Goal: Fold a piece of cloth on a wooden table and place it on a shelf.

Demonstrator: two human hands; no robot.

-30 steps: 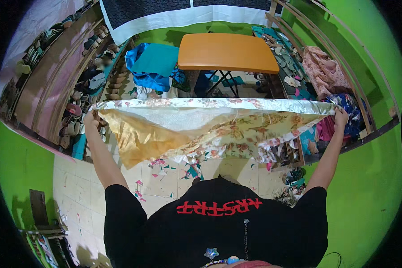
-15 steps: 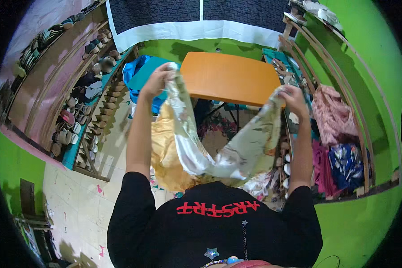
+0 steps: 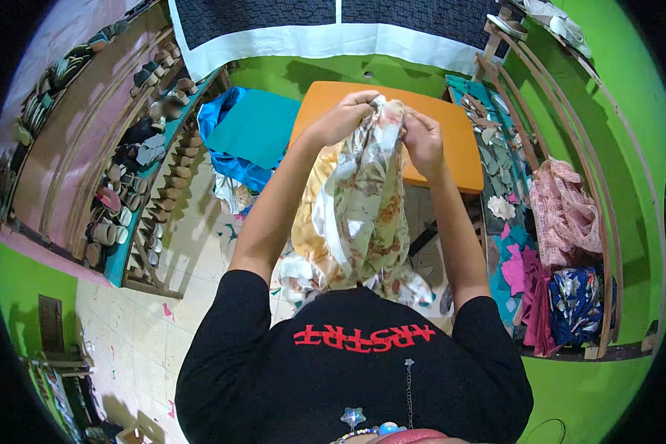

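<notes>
A shiny cream-coloured fabric (image 3: 362,200) with a floral print hangs in long folds in front of my chest. At its top edge my left hand (image 3: 354,115) grips one corner with closed fingers. Close beside it, my right hand (image 3: 423,140) pinches the same fabric, so the two held parts meet between my hands. A golden-yellow satin part (image 3: 314,211) shows along the left side of the hanging folds. The lower end spreads out near my shirt, partly hidden there. Behind my hands is an orange table (image 3: 451,140).
Teal sheet material (image 3: 255,133) and blue satin (image 3: 218,115) lie left of the table. Racks of shoes and shoe forms (image 3: 177,174) run along the left. A right-hand shelf holds pink lace fabric (image 3: 562,214) and blue floral fabric (image 3: 576,303). Scraps litter the tiled floor (image 3: 126,318).
My hands have come together from far apart, bringing the two held edges of the fabric side by side. The fabric now hangs in a narrow bundle instead of a wide dip.
</notes>
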